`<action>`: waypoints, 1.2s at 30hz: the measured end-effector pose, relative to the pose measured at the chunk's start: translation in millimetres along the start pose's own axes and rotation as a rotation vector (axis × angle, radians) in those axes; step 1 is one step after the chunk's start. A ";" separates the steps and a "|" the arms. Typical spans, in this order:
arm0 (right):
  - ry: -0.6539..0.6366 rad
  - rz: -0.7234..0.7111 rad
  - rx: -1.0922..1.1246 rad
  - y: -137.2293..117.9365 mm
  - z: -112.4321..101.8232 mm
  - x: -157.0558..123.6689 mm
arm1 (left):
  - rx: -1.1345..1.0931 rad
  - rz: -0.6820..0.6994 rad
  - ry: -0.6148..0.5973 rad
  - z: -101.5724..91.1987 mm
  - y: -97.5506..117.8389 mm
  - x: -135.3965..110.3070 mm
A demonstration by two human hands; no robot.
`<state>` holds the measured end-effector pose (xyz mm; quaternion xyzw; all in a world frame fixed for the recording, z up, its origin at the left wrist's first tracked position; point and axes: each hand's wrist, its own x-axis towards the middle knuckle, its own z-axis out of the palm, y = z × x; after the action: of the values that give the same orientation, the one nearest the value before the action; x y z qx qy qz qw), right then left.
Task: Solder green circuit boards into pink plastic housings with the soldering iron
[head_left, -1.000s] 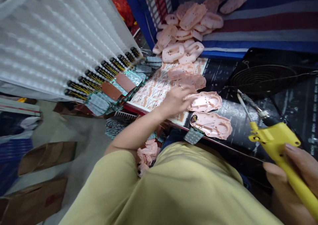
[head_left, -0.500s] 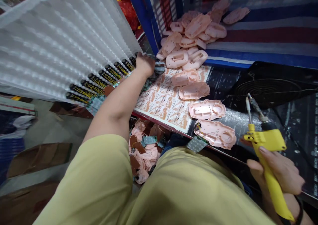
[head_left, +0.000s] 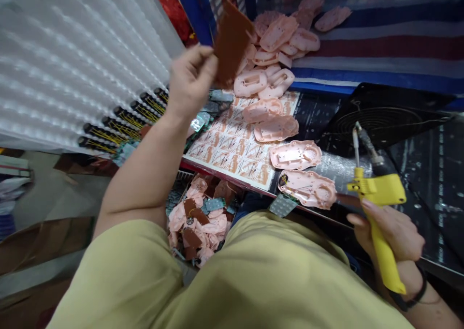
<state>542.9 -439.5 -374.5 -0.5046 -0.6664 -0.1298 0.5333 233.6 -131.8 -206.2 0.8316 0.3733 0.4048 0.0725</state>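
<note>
My left hand point(head_left: 190, 75) is raised over the back of the bench and pinches a thin brown board point(head_left: 232, 43) by its edge. Below it lie green circuit boards point(head_left: 203, 121) and a row of black round parts with yellow wires point(head_left: 125, 126). In my right hand point(head_left: 395, 232) is a yellow soldering gun point(head_left: 382, 191), its metal tip pointing up and away from me. Left of the gun sits a pink plastic shell point(head_left: 308, 188) with wires inside and a circuit board point(head_left: 283, 205) at its edge. A second pink shell point(head_left: 295, 155) lies just behind it.
Several pink shells point(head_left: 277, 34) are heaped beside a striped sheet point(head_left: 380, 48). A black fan point(head_left: 384, 121) stands at the right. White bubbled sheeting point(head_left: 79, 53) rises on the left. Below the bench edge is a pile of pink shells and boards point(head_left: 199, 217).
My left hand has come up and left from the wired parts, now with the brown board in it. The right hand still holds the soldering gun; the whole view has shifted slightly.
</note>
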 end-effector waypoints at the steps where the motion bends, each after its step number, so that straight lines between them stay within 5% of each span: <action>1: -0.015 -0.081 -0.061 -5.1 1.3 9.4 | -0.054 0.009 -0.170 8.2 19.4 -12.2; 4: -0.055 -0.140 -0.122 -17.9 5.1 35.3 | -0.030 0.186 -0.614 30.9 76.4 -50.6; 8: -0.173 -0.115 0.034 -29.5 13.2 56.8 | 0.074 0.443 -0.842 46.5 128.2 -84.4; 11: -0.222 -0.060 0.165 -36.8 18.7 62.0 | -0.006 0.430 -0.716 46.5 138.4 -92.9; 15: -0.079 0.000 0.095 -43.3 20.2 60.1 | -0.304 -0.024 -0.407 40.5 123.0 -100.2; 17: -0.040 0.002 0.069 -44.7 19.8 58.2 | -0.449 -0.217 -0.401 42.0 114.1 -107.5; 21: -0.075 -0.001 0.060 -47.8 20.8 55.0 | -0.639 -0.373 -0.465 59.1 115.2 -123.3; 27: -0.084 -0.016 0.048 -53.7 31.2 49.2 | -1.155 -0.645 -0.250 90.1 138.5 -131.3; 31: -0.058 -0.021 0.073 -54.0 33.6 48.3 | -1.236 -0.723 -0.283 91.3 141.0 -126.0; 36: -0.031 -0.019 0.082 -46.8 18.3 49.8 | -1.059 -0.597 -0.286 75.4 127.4 -97.8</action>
<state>498.2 -421.3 -322.7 -0.4780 -0.6840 -0.0995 0.5420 321.6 -275.1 -262.8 0.5886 0.3247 0.3819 0.6342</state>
